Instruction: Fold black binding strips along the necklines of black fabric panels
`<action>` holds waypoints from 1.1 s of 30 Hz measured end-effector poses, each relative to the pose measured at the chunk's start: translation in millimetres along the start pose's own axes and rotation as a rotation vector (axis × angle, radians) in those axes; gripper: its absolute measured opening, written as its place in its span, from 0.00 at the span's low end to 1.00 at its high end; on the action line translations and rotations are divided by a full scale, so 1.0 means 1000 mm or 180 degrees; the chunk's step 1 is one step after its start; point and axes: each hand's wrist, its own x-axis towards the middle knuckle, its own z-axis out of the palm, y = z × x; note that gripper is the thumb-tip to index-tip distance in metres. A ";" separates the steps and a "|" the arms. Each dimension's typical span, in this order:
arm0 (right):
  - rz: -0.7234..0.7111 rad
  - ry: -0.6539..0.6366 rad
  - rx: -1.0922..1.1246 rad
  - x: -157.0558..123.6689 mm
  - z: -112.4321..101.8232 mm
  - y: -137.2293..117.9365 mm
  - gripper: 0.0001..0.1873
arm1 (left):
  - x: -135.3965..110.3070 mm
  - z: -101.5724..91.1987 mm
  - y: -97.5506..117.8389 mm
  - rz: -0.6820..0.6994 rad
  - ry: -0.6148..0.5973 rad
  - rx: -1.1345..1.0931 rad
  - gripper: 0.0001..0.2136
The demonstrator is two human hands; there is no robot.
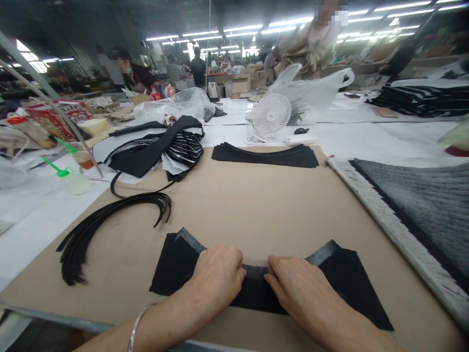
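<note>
A curved black fabric piece (252, 296) lies before me on the tan board (227, 210). A grey strip (324, 251) runs along its concave far edge and shows at both ends and between my hands. My left hand (221, 271) is closed on that edge left of the middle, fingers curled and thumb pressed in. Just to the right, my right hand (295, 278) pinches the same edge, with a short stretch of fabric showing between the two. The fingertips are partly hidden behind my knuckles.
Black curved pieces (264, 156) lie stacked at the board's far edge. Narrow black strips (88, 225) sit left, below a pile of black pieces (146, 154). Green-tipped bottles (73, 182) stand left, a white fan (271, 113) behind. Grey ribbed material (421, 195) lies right. Several people are in the background.
</note>
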 end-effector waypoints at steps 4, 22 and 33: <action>0.0008 -0.0020 -0.0038 0.000 0.000 0.000 0.11 | -0.002 -0.002 0.004 -0.0021 -0.0003 0.0124 0.11; -0.0189 0.0705 0.0036 -0.001 0.018 0.013 0.10 | -0.011 0.054 -0.005 0.2179 0.2163 0.0569 0.14; 0.0017 0.0420 0.0249 -0.011 -0.011 0.034 0.08 | -0.007 0.089 -0.022 0.2419 0.2604 0.1395 0.19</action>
